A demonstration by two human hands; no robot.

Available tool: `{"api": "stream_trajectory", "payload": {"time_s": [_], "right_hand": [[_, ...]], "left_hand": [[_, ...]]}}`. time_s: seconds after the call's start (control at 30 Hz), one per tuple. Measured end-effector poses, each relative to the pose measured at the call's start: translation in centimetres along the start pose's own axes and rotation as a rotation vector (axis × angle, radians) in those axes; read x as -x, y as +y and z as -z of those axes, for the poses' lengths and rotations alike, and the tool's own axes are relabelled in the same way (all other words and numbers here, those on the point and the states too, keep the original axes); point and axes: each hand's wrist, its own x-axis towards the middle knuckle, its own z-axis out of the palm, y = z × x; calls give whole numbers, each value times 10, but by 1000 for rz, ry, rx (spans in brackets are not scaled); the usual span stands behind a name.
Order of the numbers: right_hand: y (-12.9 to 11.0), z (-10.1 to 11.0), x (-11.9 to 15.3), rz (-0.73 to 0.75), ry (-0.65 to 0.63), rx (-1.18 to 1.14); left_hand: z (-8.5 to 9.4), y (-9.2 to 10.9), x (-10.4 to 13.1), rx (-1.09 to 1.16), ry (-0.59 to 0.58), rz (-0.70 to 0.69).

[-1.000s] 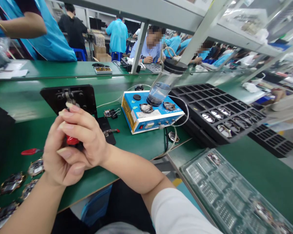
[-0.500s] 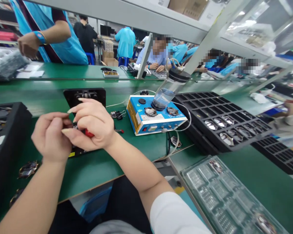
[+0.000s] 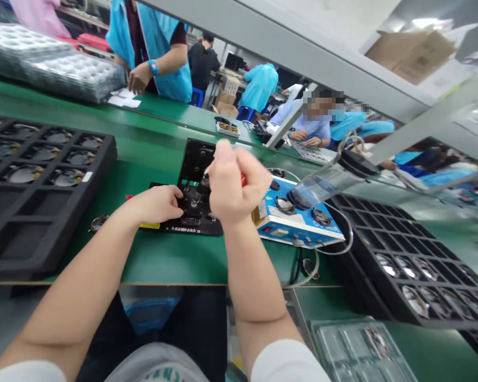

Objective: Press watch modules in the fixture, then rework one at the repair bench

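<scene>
A black fixture (image 3: 171, 229) with a raised back plate (image 3: 191, 154) lies on the green bench, white lettering along its front edge. My left hand (image 3: 159, 204) rests at the fixture's left side, thumb and fingers apart, with nothing seen between them. Above the fixture's right part, my right hand (image 3: 235, 185) is closed around a red handle (image 3: 244, 180), most of which the fingers hide. Dark metal parts (image 3: 203, 184) show just left of that hand. A watch-like round part (image 3: 99, 223) sits on the bench beyond my left forearm.
To the left stands a black foam tray (image 3: 99, 175) with round parts in several pockets. At right are a blue control box (image 3: 302, 233) with a clear cylinder (image 3: 322, 183), more black trays (image 3: 366, 260) and a clear plastic tray (image 3: 338, 345). A metal shelf beam (image 3: 302, 58) crosses overhead.
My hands, close together earlier, have separated. The left has come down onto the fixture's side; the right is now a fist around the red handle. The view has swung left.
</scene>
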Motion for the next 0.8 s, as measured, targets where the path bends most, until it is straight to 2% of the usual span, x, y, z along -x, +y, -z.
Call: {"api": "stream_trajectory", "payload": {"time_s": [0.07,0.13,0.2,0.27,0.3,0.33,0.4,0.47,0.53,0.63,0.8], "right_hand": [[7,2,-21,-94,-108,9],[22,7,-39,-91,-197,-1],[36,17,-44,-67,-188,11],[44,33,-29,-91,-98,53],[46,41,-14,-156,-45,72],[46,50,5,-260,8,70],[44,63,46,-616,45,10],[42,68,82,-806,-49,-35],[43,65,105,-932,-182,-99],[48,53,115,-1060,-312,-204],[59,46,113,-1127,-344,-323]], "left_hand": [[0,-2,-2,36,-58,12],[-4,-1,-4,90,-113,20],[-9,1,-4,160,-171,27],[-16,2,-7,243,-215,29],[-18,2,-8,286,-230,26],[-21,2,-10,328,-241,21],[-24,-1,-15,401,-260,14],[-25,-5,-18,459,-281,11],[-25,-8,-20,507,-300,7],[-25,-11,-21,553,-325,2],[-25,-14,-23,566,-344,6]]}}
